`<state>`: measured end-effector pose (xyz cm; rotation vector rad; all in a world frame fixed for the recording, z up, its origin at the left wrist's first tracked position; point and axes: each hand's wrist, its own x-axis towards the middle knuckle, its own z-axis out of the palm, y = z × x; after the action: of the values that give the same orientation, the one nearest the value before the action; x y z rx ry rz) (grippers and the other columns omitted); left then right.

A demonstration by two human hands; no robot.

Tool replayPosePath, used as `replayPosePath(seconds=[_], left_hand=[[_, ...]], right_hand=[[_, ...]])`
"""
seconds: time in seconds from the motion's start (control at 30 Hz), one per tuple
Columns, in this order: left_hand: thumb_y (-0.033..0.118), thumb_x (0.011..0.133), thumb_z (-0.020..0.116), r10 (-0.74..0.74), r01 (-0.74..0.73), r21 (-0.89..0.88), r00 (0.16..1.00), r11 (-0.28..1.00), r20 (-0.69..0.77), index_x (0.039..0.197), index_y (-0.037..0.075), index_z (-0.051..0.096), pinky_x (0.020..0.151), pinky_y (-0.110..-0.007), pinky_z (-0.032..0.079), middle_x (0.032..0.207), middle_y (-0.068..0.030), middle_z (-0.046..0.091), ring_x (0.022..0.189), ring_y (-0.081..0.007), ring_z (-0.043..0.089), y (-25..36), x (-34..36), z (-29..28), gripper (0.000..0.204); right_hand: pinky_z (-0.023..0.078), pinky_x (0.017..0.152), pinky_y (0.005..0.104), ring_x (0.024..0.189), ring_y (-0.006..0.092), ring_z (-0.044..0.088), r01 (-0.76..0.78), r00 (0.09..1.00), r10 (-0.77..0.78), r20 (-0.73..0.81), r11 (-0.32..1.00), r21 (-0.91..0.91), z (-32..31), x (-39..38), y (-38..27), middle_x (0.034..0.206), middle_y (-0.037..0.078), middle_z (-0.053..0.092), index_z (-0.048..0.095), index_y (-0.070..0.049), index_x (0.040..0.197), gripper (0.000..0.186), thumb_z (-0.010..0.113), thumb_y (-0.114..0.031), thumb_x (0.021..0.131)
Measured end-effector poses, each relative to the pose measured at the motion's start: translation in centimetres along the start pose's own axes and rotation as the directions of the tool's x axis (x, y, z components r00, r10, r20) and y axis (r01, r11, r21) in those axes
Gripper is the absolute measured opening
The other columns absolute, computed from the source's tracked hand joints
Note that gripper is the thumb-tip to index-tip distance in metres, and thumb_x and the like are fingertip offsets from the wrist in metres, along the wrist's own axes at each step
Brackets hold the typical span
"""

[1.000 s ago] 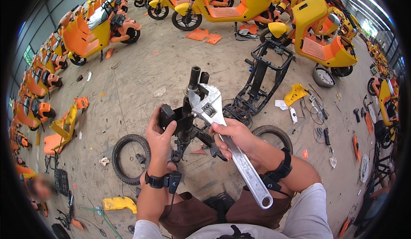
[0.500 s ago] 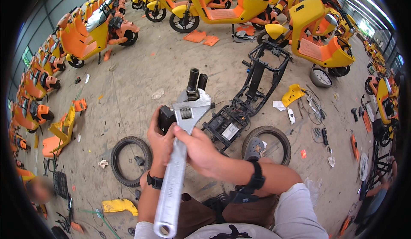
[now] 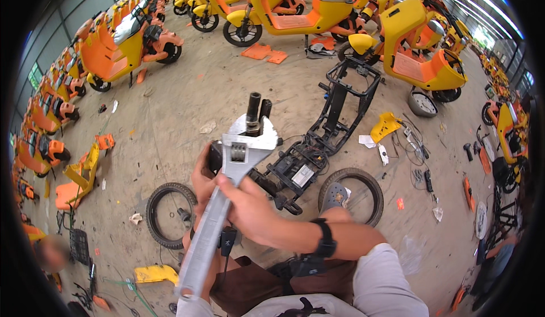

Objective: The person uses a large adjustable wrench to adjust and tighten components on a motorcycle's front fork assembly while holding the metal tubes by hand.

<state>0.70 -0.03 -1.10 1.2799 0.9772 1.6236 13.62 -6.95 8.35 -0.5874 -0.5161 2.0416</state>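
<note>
A large silver adjustable wrench [image 3: 204, 240] slants across the middle, with my right hand [image 3: 250, 209] closed round its handle just below the head. Its jaws sit around an upright black threaded tube [image 3: 254, 109]. Close behind that tube stands a second, shorter black post [image 3: 265, 110]. My left hand [image 3: 202, 175], partly behind the wrench, is closed on a black blocky part [image 3: 214, 157]. Most of that part is hidden, so whether it joins the tube cannot be told. Beneath the wrench hangs a small black plug on a cable [image 3: 227, 237].
A stripped black scooter frame [image 3: 335, 124] lies ahead to the right. Tyres lie left [image 3: 170, 215] and right [image 3: 369, 195], the right one beside my shoe [image 3: 336, 195]. Yellow-orange scooters [image 3: 295, 19] stand around. A yellow panel [image 3: 156, 274] and cables [image 3: 414, 141] litter the floor.
The wrench's handle end has swung to the left, and my right hand has moved left and slightly down with it. The small plug and cable have come into sight. My left hand keeps its grip.
</note>
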Motion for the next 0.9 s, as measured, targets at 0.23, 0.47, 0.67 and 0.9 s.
replayPosePath(seconds=[0.23, 0.47, 0.67, 0.9], left_hand=[[-0.004, 0.077, 0.065, -0.058, 0.060, 0.033, 0.997, 0.998, -0.056, 0.132, -0.006, 0.043, 0.098, -0.030, 0.040, 0.125, -0.0142, 0.052, 0.113, -0.0189, 0.052, 2.2, -0.3, 2.0, 0.059], [0.000, 0.077, 0.067, -0.064, 0.063, -0.003, 0.995, 0.998, -0.077, 0.132, -0.006, 0.044, 0.100, -0.031, 0.037, 0.128, -0.0147, 0.051, 0.116, -0.0205, 0.050, 2.0, -0.3, 2.2, 0.061], [-0.004, 0.078, 0.065, -0.058, 0.060, 0.020, 0.996, 0.998, -0.073, 0.131, -0.007, 0.043, 0.097, -0.030, 0.040, 0.124, -0.0139, 0.053, 0.111, -0.0180, 0.052, 2.3, -0.2, 2.2, 0.058], [0.000, 0.077, 0.067, -0.087, 0.090, 0.028, 0.992, 0.996, -0.090, 0.132, -0.006, 0.043, 0.101, -0.032, 0.036, 0.128, -0.0173, 0.052, 0.118, -0.0226, 0.050, 2.3, -0.3, 2.4, 0.060]], right_hand=[[0.048, 0.047, 0.0351, 0.051, 0.0247, 0.058, -0.146, 0.985, 0.104, -0.136, 0.924, -0.353, -5.4, -3.4, -4.8, 0.067, 0.011, 0.056, 0.044, -0.004, 0.103, 0.025, 0.044, -0.029, 0.098], [0.042, 0.039, 0.0314, 0.039, 0.0189, 0.049, -0.185, 0.982, 0.156, -0.105, 0.896, -0.403, -7.7, -2.7, -7.0, 0.058, 0.006, 0.050, 0.045, -0.003, 0.098, 0.027, 0.045, -0.031, 0.097], [0.041, 0.038, 0.0307, 0.039, 0.0167, 0.048, -0.200, 0.979, 0.187, -0.076, 0.856, -0.476, -8.8, -1.7, -8.7, 0.058, 0.005, 0.048, 0.045, -0.002, 0.098, 0.030, 0.047, -0.031, 0.096], [0.042, 0.039, 0.0303, 0.042, 0.0147, 0.050, -0.248, 0.965, 0.256, -0.049, 0.844, -0.475, -9.4, -1.4, -10.4, 0.058, 0.004, 0.047, 0.046, -0.003, 0.099, 0.029, 0.047, -0.032, 0.096]])
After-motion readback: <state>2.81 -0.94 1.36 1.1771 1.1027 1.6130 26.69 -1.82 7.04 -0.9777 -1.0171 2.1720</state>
